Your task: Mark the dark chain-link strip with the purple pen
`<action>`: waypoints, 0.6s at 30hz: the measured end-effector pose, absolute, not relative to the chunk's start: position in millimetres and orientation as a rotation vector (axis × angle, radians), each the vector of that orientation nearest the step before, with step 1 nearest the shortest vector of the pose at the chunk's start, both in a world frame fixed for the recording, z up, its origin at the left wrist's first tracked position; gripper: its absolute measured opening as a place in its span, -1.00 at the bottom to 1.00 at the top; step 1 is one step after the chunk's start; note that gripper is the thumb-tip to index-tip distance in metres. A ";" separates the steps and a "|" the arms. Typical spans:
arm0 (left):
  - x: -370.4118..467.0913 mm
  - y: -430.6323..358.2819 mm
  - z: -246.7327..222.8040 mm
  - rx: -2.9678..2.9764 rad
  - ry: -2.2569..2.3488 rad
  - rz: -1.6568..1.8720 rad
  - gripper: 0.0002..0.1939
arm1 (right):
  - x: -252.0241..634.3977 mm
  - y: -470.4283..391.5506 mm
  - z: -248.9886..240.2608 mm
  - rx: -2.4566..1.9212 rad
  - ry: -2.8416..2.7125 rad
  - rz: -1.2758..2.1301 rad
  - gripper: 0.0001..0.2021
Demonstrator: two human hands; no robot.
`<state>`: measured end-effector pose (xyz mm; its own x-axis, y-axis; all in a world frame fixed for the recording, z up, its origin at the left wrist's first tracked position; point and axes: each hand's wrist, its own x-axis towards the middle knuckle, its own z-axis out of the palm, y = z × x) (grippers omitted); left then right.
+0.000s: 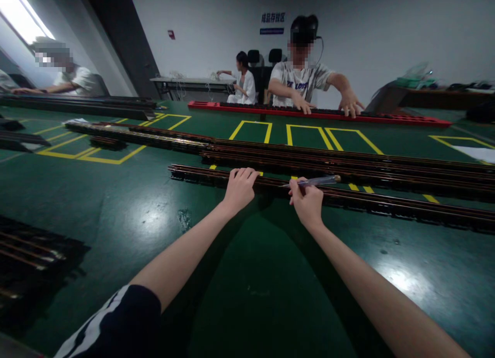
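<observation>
A long, thin dark strip (390,201) with copper-coloured lines along it lies across the green table before me. The fingers of my left hand (240,190) are bent over the strip near its left end and hold it. My right hand (307,200) pinches a slim tool (320,181) with a clear handle and a thin pointed tip. The handle sticks out to the right above my fingers. Its tip points left, at the strip between my two hands; whether it touches the strip I cannot tell.
Behind the strip lies a bundle of similar long strips (270,154). More dark strips (34,255) are at the near left. Yellow tape outlines (250,122) mark the green table (255,296). Across it, a co-worker (309,79) leans over a long red rail (406,119); other people sit farther back.
</observation>
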<state>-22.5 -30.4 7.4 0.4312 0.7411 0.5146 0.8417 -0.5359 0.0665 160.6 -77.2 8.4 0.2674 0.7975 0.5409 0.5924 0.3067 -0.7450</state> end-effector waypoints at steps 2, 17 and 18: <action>-22.5 -31.1 9.1 -2.494 -1.388 -0.749 -0.57 | 160.5 -76.9 8.2 -1.367 -1.417 0.250 -0.66; -20.7 -31.9 10.2 -2.547 -1.355 -0.705 -0.57 | 160.1 -77.3 8.7 -1.366 -1.414 0.251 -0.66; -20.8 -31.7 10.0 -2.543 -1.349 -0.705 -0.57 | 160.0 -77.5 8.9 -1.368 -1.416 0.249 -0.66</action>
<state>-20.8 -31.7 10.0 0.4769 0.7328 0.4853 0.8170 -0.5732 0.0628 160.0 -77.5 8.9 0.2642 0.8045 0.5319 0.5746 0.3116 -0.7568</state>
